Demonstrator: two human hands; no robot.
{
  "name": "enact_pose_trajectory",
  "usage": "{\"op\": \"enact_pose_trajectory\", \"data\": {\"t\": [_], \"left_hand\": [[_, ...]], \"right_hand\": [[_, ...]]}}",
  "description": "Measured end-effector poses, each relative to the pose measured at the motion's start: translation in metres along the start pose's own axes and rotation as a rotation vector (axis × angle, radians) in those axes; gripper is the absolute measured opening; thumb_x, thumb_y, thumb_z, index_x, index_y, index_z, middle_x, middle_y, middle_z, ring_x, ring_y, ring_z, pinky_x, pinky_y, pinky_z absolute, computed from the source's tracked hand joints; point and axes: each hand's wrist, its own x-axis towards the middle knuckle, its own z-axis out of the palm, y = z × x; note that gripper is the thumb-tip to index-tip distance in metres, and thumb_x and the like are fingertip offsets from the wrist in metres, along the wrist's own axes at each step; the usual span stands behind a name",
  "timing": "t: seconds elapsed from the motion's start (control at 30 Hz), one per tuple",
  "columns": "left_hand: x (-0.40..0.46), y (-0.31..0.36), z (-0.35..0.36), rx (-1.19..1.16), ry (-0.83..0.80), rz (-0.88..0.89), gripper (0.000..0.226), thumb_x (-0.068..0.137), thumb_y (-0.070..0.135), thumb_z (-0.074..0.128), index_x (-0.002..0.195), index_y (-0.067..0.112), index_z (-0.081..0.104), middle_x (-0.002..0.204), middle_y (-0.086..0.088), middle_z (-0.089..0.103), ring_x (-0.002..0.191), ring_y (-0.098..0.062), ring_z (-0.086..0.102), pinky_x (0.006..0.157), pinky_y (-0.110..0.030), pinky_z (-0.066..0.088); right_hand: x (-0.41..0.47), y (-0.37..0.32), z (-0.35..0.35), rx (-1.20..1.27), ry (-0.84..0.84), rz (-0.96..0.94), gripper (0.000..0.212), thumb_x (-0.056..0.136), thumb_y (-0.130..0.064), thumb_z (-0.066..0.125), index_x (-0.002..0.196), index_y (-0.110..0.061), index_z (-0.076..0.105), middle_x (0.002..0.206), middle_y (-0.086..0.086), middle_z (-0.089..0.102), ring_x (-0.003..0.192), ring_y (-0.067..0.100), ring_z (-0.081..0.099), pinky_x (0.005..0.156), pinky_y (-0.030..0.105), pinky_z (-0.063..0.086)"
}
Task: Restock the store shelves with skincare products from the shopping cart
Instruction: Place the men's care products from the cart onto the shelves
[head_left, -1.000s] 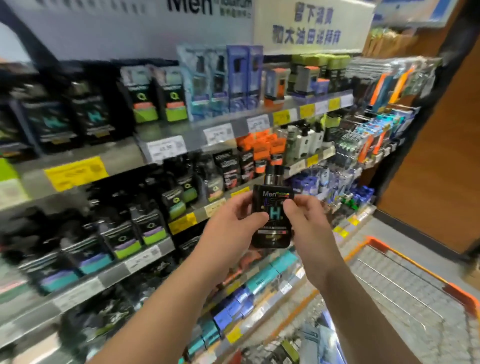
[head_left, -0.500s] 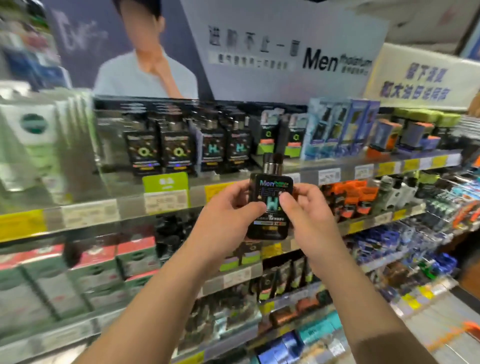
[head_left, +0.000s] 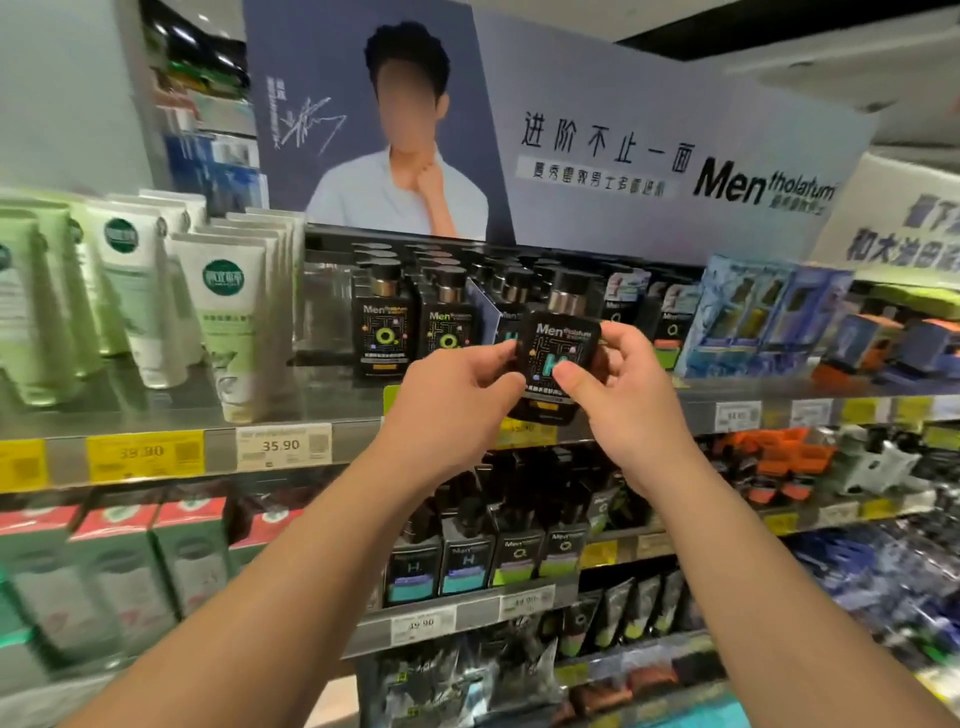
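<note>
The bottle (head_left: 558, 358) I pinch between my left hand (head_left: 457, 395) and right hand (head_left: 618, 400) looks like glossy black plastic with a shiny metallic collar under its cap, while the shelf (head_left: 332, 410) is dull brushed metal, the price tags (head_left: 283, 447) paper, and the white tubes (head_left: 228, 322) smooth plastic.

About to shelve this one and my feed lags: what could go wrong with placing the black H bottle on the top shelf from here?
The black H bottle is pinched only at its edges by the left hand and right hand, so it might slip. The packed black bottles behind could topple if nudged. The front ones show an O label, so it may land in the wrong row.
</note>
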Motion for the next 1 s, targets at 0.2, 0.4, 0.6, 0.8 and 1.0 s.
{"op": "enact_pose_trajectory", "data": {"t": [0.2,0.4,0.6,0.8,1.0], "left_hand": [[0.013,-0.004,0.004,-0.122,-0.050,-0.098,0.046,0.096,0.031,0.065,0.142,0.031,0.061,0.130,0.015,0.070,0.117,-0.002,0.065,0.110,-0.033,0.048],[0.017,-0.010,0.014,-0.315,0.071,-0.188,0.042,0.093,0.024,0.064,0.135,0.030,0.064,0.117,0.018,0.071,0.109,-0.003,0.067,0.102,-0.039,0.055],[0.018,-0.014,0.018,-0.454,0.180,-0.195,0.030,0.097,0.015,0.063,0.119,0.035,0.067,0.111,0.015,0.074,0.105,-0.004,0.069,0.099,-0.035,0.057],[0.020,-0.015,0.016,-0.530,0.206,-0.201,0.028,0.098,0.011,0.061,0.119,0.028,0.070,0.107,0.011,0.075,0.104,-0.012,0.072,0.092,-0.035,0.060],[0.019,-0.017,0.013,-0.534,0.232,-0.186,0.029,0.099,0.012,0.060,0.121,0.028,0.071,0.106,0.013,0.075,0.102,-0.008,0.071,0.091,-0.038,0.061]], "right_hand": [[0.025,0.006,0.006,-0.025,0.050,-0.029,0.039,0.095,-0.015,0.073,0.119,-0.037,0.051,0.111,-0.011,0.073,0.101,0.002,0.071,0.093,0.034,0.059],[0.044,0.017,0.014,-0.055,0.118,-0.026,0.044,0.096,-0.018,0.071,0.132,-0.029,0.048,0.118,-0.008,0.070,0.107,0.008,0.068,0.096,0.039,0.058],[0.050,0.027,0.017,-0.144,0.100,-0.014,0.049,0.096,-0.021,0.072,0.137,-0.028,0.047,0.120,-0.012,0.067,0.107,0.008,0.066,0.091,0.030,0.055],[0.057,0.026,0.021,-0.232,0.048,-0.030,0.056,0.095,-0.018,0.074,0.143,-0.021,0.047,0.113,-0.013,0.062,0.105,0.008,0.063,0.085,0.022,0.050],[0.061,0.037,0.029,-0.324,0.038,-0.022,0.055,0.093,-0.024,0.077,0.141,-0.022,0.052,0.132,-0.006,0.058,0.108,0.005,0.053,0.095,0.026,0.044]]}}
